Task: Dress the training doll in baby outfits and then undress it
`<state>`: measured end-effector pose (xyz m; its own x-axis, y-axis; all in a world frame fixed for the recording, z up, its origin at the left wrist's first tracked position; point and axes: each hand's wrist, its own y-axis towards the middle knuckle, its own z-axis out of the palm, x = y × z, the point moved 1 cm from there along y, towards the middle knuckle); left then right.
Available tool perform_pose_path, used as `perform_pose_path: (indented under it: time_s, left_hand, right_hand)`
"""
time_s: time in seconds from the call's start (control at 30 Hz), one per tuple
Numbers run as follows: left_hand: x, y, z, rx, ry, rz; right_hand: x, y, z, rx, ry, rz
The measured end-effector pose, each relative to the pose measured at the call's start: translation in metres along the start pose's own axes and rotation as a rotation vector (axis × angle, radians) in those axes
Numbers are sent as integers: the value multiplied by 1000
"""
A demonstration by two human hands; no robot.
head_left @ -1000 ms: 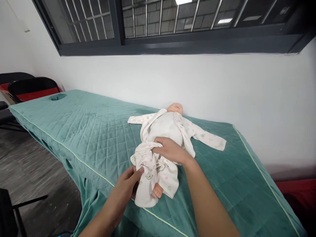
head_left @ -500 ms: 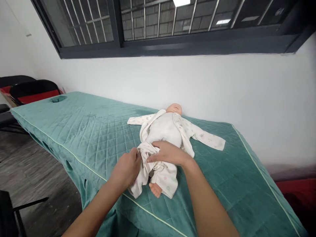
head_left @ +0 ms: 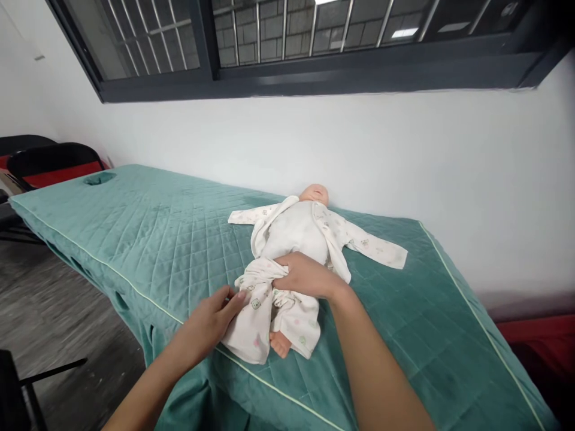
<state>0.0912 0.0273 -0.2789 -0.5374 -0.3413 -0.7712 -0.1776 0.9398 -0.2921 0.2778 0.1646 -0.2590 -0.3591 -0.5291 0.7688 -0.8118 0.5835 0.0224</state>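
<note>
A baby doll [head_left: 294, 230] lies on its back on the green bed, head toward the wall. It wears a white printed baby jacket [head_left: 371, 245], open at the front with sleeves spread, over a pale body. White printed baby pants [head_left: 251, 320] cover its legs, and one bare foot [head_left: 280, 343] shows at a cuff. My right hand [head_left: 309, 275] grips the pants near the waist, fabric between thumb and fingers. Beside the pants leg on the left, my left hand [head_left: 213, 320] has thumb and forefinger apart, the thumb touching the cloth. Its other fingers are partly hidden.
The bed's quilted green cover [head_left: 171, 233] runs far to the left, with a face hole [head_left: 99, 178] near that end. Behind stands a white wall [head_left: 404, 155] below a barred window. Black and red chairs [head_left: 58, 167] are at the far left.
My left hand has loosened its hold on the bunched pants and moved left and down. The pants leg there now lies flatter and longer. My right hand stays at the waist.
</note>
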Motion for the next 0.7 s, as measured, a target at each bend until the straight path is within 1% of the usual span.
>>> perform_pose_path:
  time_s: [0.07, 0.17, 0.3, 0.37, 0.43, 0.5, 0.63, 0.7]
  left_hand:
    - [7, -13, 1, 49, -114, -17]
    - [10, -27, 7, 90, -221, 9]
    - [0, -30, 19, 93, -211, 35]
    - [-8, -28, 23, 53, -163, 60]
    - [-15, -27, 26, -4, -99, 47]
    - [-18, -26, 28, -37, -70, 1]
    - [-18, -19, 32, -14, -159, -51]
    - [-15, -13, 34, -45, -177, -80]
  right_hand:
    - [-1, 1, 1, -19, 19, 5]
    - [-4, 3, 3, -63, 43, -3]
    - [-5, 6, 3, -133, -9, -12]
    - [-3, 7, 3, -138, -34, -21]
    - [-1, 7, 2, -127, -46, -25]
    - [0, 6, 1, -105, -46, -15]
    - [3, 3, 0, -31, -46, 13]
    - [4, 2, 1, 44, -30, 8]
